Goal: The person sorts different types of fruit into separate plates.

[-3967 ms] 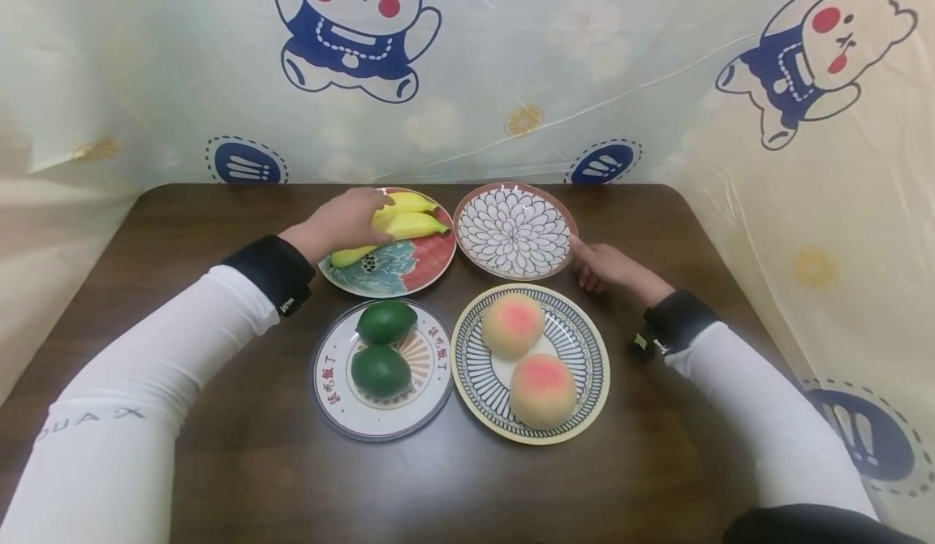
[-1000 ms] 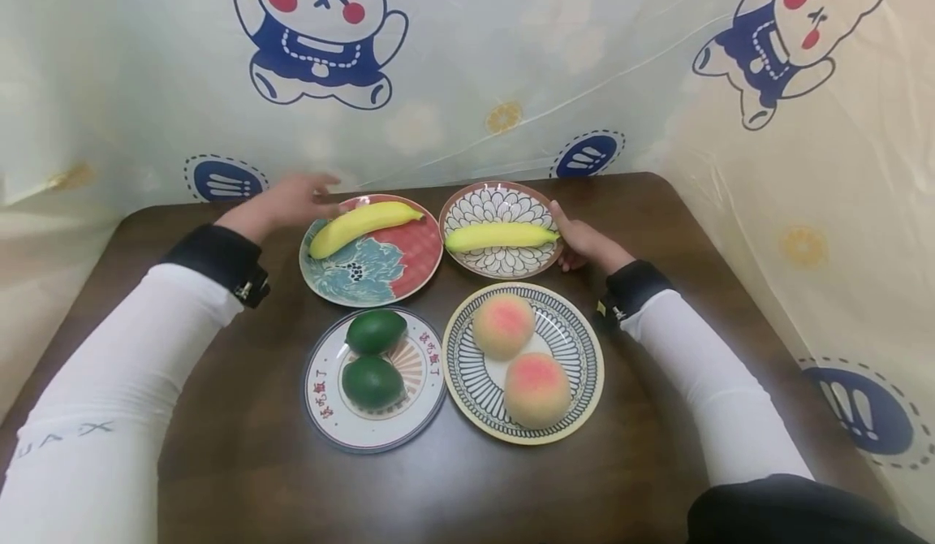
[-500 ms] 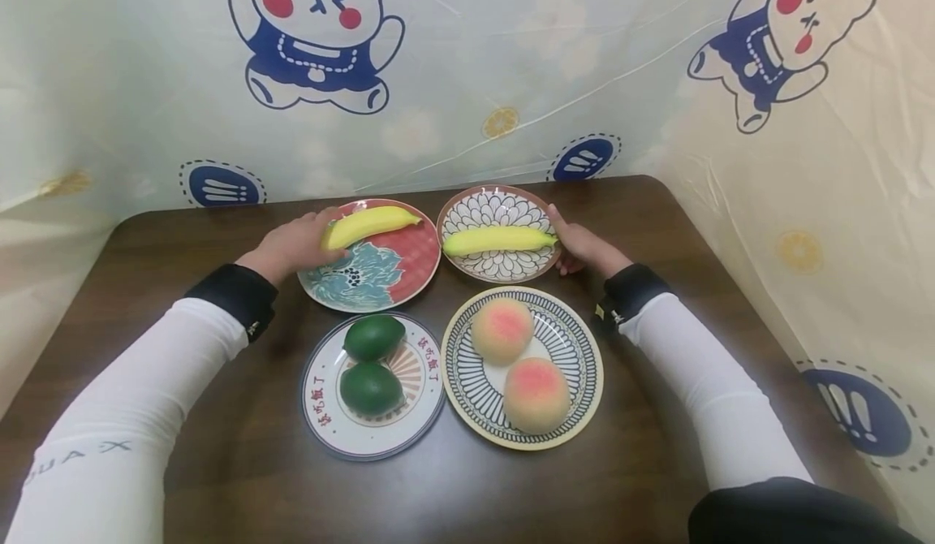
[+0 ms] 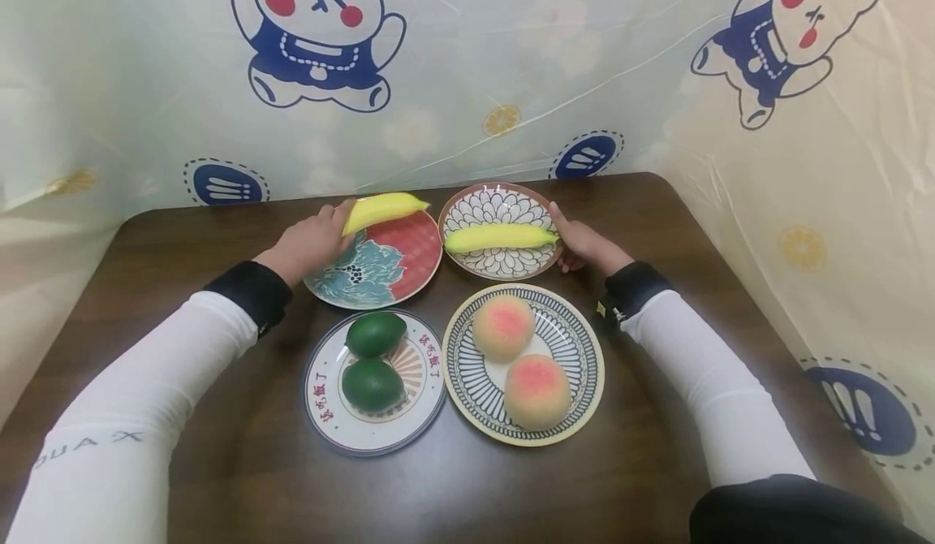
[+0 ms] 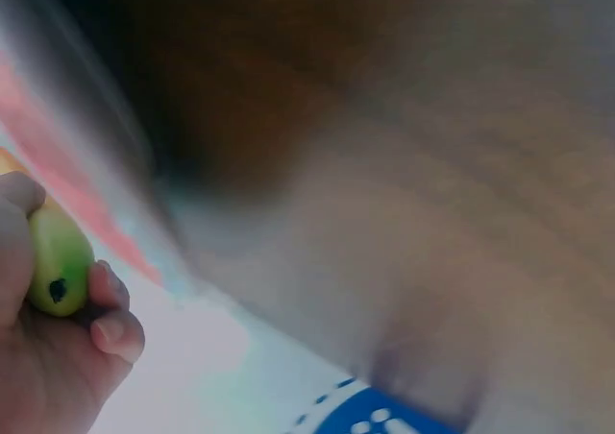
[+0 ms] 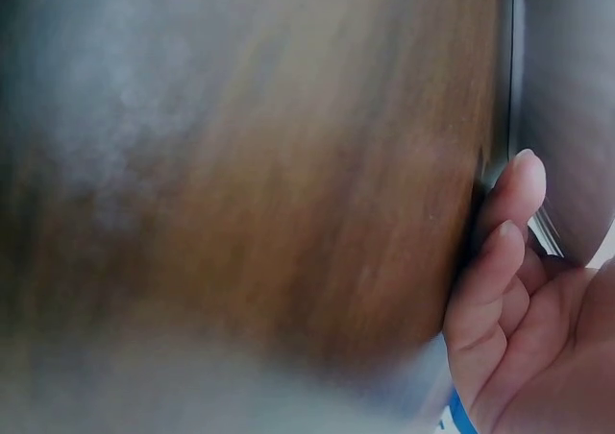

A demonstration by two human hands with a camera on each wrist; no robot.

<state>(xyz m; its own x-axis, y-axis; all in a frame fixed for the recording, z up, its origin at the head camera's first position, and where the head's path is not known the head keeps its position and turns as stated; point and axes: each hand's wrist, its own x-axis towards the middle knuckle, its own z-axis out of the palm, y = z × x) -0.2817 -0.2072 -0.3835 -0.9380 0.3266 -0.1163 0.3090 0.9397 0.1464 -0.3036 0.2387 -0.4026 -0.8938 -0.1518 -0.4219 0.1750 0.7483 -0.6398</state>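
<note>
My left hand (image 4: 310, 243) grips a yellow banana (image 4: 385, 211) by its near end, just above the red and teal flower plate (image 4: 365, 272) at the back left. In the left wrist view, fingers curl around the banana's dark-tipped end (image 5: 62, 261). A second banana (image 4: 500, 238) lies across the petal-patterned plate (image 4: 500, 264) at the back right. My right hand (image 4: 588, 243) holds that plate by its right rim, the thumb along the edge. The right wrist view has the other fingers (image 6: 495, 261) bent beside the plate's underside.
In front stand a white plate (image 4: 329, 365) bearing two green mango-like fruits (image 4: 372, 386) and a yellow-rimmed plate (image 4: 467, 414) bearing two peaches (image 4: 536, 392). The four-sided dark wooden table (image 4: 219, 446) meets a printed curtain (image 4: 453, 57) at its back.
One banana has passed from the flower plate to the petal plate. After coming away empty, my left hand has gripped the other banana and raised it slightly rightward. My right hand stays at the rim.
</note>
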